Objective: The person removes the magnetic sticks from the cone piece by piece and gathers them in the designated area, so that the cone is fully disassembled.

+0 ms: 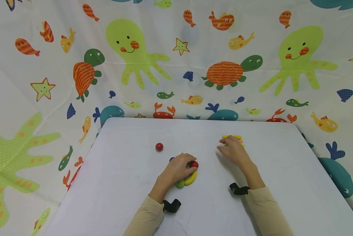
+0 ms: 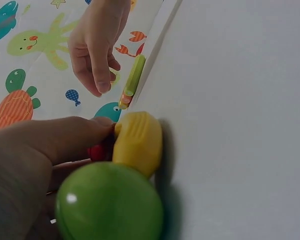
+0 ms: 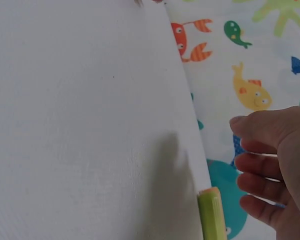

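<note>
My left hand (image 1: 180,167) reaches over a cluster of small toy fruits, its thumb and fingers curled round a red round toy fruit (image 1: 195,164). Beside that fruit lie a yellow toy banana (image 1: 191,178) and a green round toy fruit (image 1: 180,184). Something dark blue (image 1: 172,159) peeks out past the knuckles, mostly hidden. The left wrist view shows the green fruit (image 2: 110,202) large in front, partly covering the fingers. My right hand (image 1: 235,151) hovers by a small group of yellow, orange and green sticks (image 1: 238,137), fingers loosely bent and apart from the green stick (image 3: 211,215).
A lone red ball (image 1: 159,147) sits on the white table (image 1: 120,183), left of the cluster and farther back. Behind the table's far edge hangs a cloth (image 1: 191,95) printed with sea animals. Each wrist carries a black camera mount (image 1: 172,206).
</note>
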A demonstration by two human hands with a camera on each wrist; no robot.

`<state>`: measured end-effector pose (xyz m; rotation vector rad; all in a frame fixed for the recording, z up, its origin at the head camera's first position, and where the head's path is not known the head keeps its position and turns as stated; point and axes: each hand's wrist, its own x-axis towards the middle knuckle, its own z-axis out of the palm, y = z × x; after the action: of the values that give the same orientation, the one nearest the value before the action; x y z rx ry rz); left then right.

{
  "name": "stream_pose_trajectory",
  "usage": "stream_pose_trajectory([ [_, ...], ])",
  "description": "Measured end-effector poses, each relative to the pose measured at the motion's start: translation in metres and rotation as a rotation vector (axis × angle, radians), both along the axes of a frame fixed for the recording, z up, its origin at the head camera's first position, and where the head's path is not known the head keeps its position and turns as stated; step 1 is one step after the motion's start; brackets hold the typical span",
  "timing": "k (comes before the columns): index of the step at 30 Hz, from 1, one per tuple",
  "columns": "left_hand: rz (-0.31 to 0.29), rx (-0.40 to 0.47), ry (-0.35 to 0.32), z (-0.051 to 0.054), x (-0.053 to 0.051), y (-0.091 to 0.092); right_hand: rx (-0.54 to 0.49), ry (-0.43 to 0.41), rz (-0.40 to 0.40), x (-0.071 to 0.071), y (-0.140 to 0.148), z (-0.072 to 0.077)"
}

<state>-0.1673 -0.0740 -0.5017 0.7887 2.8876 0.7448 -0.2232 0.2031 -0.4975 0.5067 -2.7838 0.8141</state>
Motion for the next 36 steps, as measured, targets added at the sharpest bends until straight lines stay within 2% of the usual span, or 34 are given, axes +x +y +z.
stream_pose_trajectory([
  [7, -0.004, 0.02, 0.044, 0.0, -0.003, -0.006, 0.021, -0.041, 0.003, 0.005, -0.012, 0.0],
  [13, 0.015, 0.01, 0.017, 0.001, -0.004, -0.009, 0.025, -0.097, -0.004, 0.011, -0.025, 0.0],
  [18, 0.021, -0.02, 0.012, -0.001, -0.005, -0.01, 0.013, -0.103, 0.012, 0.015, -0.035, -0.003],
  [27, 0.051, -0.044, 0.004, -0.001, -0.005, -0.01, -0.012, -0.096, 0.073, 0.023, -0.05, -0.008],
  [36, 0.084, -0.062, 0.042, -0.001, -0.004, -0.011, 0.003, -0.109, 0.151, 0.029, -0.063, -0.012],
])
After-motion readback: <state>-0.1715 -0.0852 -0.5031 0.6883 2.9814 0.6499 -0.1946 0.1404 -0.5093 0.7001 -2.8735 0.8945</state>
